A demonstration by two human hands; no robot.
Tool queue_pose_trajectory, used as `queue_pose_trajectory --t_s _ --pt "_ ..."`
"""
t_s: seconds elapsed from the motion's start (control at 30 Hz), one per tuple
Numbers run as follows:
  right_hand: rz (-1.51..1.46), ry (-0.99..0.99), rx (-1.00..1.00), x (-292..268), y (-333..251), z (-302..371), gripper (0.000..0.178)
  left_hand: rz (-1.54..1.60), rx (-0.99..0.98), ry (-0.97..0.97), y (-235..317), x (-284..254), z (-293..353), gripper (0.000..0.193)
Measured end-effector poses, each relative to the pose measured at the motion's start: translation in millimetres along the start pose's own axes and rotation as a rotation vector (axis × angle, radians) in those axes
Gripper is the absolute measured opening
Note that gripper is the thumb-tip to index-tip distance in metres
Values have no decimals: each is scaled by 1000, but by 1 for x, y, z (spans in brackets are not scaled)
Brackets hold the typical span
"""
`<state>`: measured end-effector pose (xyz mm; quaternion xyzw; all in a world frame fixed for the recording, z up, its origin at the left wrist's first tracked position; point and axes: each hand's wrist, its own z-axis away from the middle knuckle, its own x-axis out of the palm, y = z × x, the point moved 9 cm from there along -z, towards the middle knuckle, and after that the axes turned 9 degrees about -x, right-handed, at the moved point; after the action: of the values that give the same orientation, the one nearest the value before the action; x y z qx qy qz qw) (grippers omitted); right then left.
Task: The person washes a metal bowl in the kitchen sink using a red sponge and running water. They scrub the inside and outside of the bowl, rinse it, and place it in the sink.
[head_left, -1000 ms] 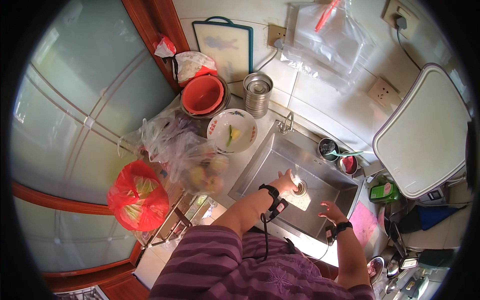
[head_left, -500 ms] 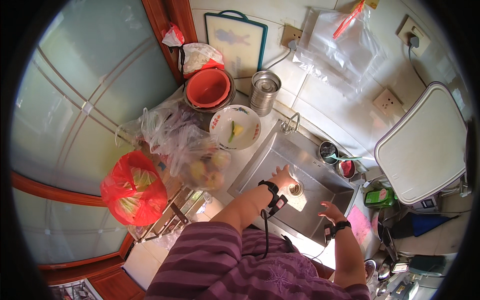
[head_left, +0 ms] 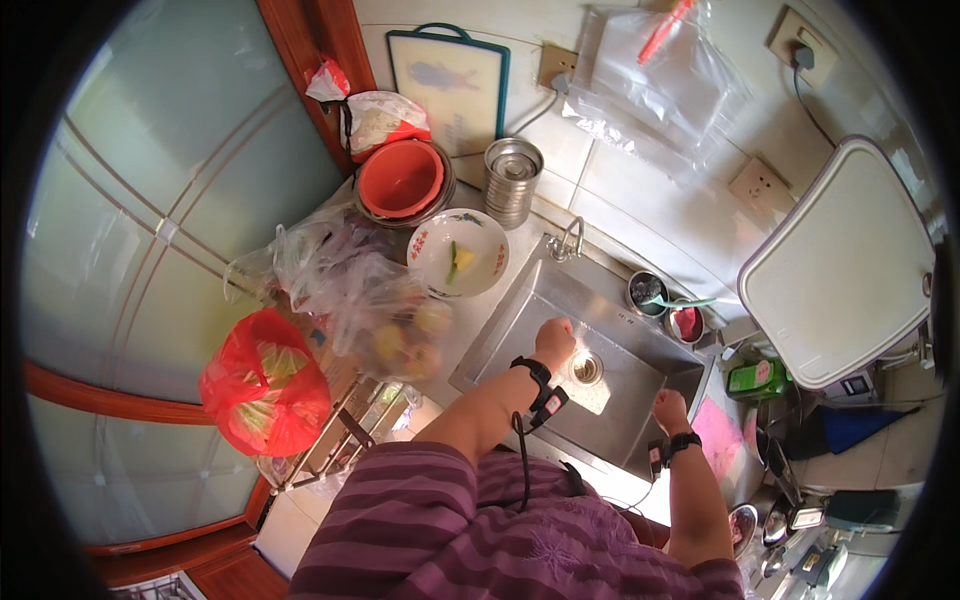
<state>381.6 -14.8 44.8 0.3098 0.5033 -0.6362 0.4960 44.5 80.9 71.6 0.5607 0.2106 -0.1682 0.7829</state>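
Head view: the left hand point(head_left: 553, 343) is over the left part of the steel sink point(head_left: 632, 350), its grip clenched into a fist; the right hand point(head_left: 670, 411) is over the near right part of the sink, grip also curled tight. Whether either fist encloses anything, I cannot tell. The sink is set into the surface in front of the person, its drain point(head_left: 586, 368) in sunlight. The faucet point(head_left: 567, 241) stands at the sink's far edge. Left of the sink are a floral bowl point(head_left: 482, 262) with green and yellow pieces inside and a clear bag point(head_left: 400, 335) of fruit. Right of the sink lie a pink cloth point(head_left: 720, 438) and a green bottle point(head_left: 757, 379).
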Motion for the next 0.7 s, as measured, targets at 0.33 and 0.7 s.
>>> queue_pose_trajectory --t_s 0.33,0.7 --pt "-318 23 -179 16 -12 16 43 -88 -273 -354 -25 50 16 91" --pt "-251 60 -196 40 7 17 21 -148 -11 -74 -55 32 -5 49"
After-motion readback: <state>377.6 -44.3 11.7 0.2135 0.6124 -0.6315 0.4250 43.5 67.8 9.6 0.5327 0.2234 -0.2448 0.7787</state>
